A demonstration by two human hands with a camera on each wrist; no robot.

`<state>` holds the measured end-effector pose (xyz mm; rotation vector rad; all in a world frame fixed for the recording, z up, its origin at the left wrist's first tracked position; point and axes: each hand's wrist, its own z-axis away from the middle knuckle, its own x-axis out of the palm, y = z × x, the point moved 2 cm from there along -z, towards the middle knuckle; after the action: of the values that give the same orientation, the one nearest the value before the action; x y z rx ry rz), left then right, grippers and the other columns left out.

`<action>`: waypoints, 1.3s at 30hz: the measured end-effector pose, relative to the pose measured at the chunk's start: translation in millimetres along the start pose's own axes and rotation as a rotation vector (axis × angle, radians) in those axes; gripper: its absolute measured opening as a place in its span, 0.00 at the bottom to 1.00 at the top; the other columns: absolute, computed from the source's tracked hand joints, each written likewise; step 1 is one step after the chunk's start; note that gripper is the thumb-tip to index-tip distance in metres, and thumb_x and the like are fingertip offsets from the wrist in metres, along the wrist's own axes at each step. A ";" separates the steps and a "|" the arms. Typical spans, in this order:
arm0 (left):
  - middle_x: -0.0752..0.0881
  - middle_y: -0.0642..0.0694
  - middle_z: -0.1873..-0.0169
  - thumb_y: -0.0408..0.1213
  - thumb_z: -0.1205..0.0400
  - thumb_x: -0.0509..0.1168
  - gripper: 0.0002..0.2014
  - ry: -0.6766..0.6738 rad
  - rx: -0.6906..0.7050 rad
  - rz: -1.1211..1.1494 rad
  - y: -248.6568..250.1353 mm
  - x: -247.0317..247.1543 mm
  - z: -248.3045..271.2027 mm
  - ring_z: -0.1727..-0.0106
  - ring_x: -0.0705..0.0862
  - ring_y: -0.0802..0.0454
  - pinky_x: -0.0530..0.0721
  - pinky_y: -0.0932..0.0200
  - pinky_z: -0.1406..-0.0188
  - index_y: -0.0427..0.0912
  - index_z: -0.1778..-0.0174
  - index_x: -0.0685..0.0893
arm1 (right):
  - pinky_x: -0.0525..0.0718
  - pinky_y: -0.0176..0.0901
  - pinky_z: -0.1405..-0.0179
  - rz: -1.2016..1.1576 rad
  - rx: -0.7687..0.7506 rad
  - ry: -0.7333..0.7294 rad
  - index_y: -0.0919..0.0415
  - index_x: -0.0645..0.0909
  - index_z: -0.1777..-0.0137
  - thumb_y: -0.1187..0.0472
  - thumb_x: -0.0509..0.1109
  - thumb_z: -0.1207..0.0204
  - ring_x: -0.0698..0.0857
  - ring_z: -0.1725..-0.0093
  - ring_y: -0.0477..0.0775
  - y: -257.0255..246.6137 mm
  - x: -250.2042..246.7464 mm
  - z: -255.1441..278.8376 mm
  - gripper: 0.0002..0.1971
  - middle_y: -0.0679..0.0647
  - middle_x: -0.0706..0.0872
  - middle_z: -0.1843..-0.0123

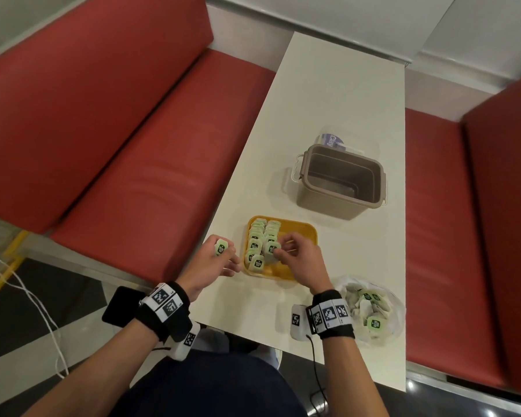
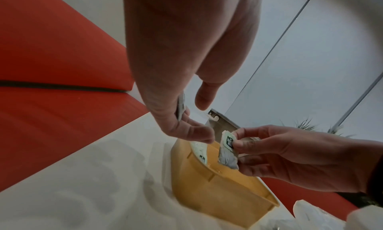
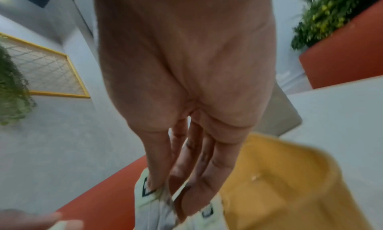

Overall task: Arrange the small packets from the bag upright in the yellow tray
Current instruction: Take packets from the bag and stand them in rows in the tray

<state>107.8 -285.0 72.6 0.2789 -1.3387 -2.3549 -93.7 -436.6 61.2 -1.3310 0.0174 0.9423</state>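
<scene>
The yellow tray point(image 1: 301, 230) sits near the table's left edge, with two rows of small green-and-white packets point(image 1: 260, 236) standing upright in its left half. My right hand point(image 1: 286, 251) pinches one packet point(image 2: 226, 149) and holds it over the second row inside the yellow tray point(image 2: 217, 192). My left hand point(image 1: 220, 254) hovers just left of the tray and pinches another packet point(image 1: 220, 247) between thumb and fingers. A clear plastic bag point(image 1: 370, 308) with several more packets lies at the near right, beside my right wrist.
An open taupe plastic bin point(image 1: 340, 179) stands behind the tray, with a clear lid and a labelled pack point(image 1: 331, 141) behind it. Red bench seats point(image 1: 151, 164) flank the narrow white table point(image 1: 337, 94) on both sides.
</scene>
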 end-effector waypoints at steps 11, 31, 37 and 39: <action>0.93 0.37 0.55 0.39 0.11 0.72 0.09 0.092 -0.042 -0.182 -21.8 10.8 -10.6 0.61 0.95 0.47 0.91 0.55 0.60 0.41 0.40 0.80 | 0.87 0.43 0.53 0.235 0.156 -0.071 0.54 0.80 0.44 0.59 0.88 0.24 0.89 0.48 0.53 4.2 46.6 -7.6 0.18 0.49 0.89 0.50; 0.91 0.32 0.51 0.31 0.12 0.74 0.13 0.049 -0.023 -0.274 -32.4 21.3 -20.2 0.56 0.96 0.34 0.87 0.64 0.69 0.37 0.38 0.77 | 0.83 0.35 0.67 0.246 0.182 -0.006 0.54 0.78 0.47 0.55 0.93 0.30 0.90 0.54 0.51 -0.8 74.5 6.8 0.25 0.50 0.89 0.51; 0.90 0.35 0.52 0.33 0.12 0.75 0.13 0.039 -0.032 -0.262 -32.7 20.8 -20.2 0.59 0.97 0.38 0.91 0.59 0.65 0.39 0.39 0.77 | 0.79 0.38 0.64 0.211 0.269 -0.103 0.54 0.76 0.45 0.52 0.96 0.38 0.83 0.58 0.46 7.6 59.3 -4.5 0.32 0.49 0.87 0.52; 0.90 0.36 0.53 0.33 0.13 0.75 0.13 0.037 -0.041 -0.254 -31.7 21.2 -19.5 0.59 0.97 0.38 0.91 0.58 0.65 0.39 0.39 0.77 | 0.81 0.40 0.63 0.211 0.260 -0.124 0.53 0.76 0.47 0.55 0.95 0.35 0.85 0.57 0.48 9.9 59.0 -6.5 0.29 0.50 0.88 0.52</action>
<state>88.0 -295.3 36.1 0.5040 -1.3025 -2.5664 -58.2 -409.0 21.2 -1.0420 0.1827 1.1583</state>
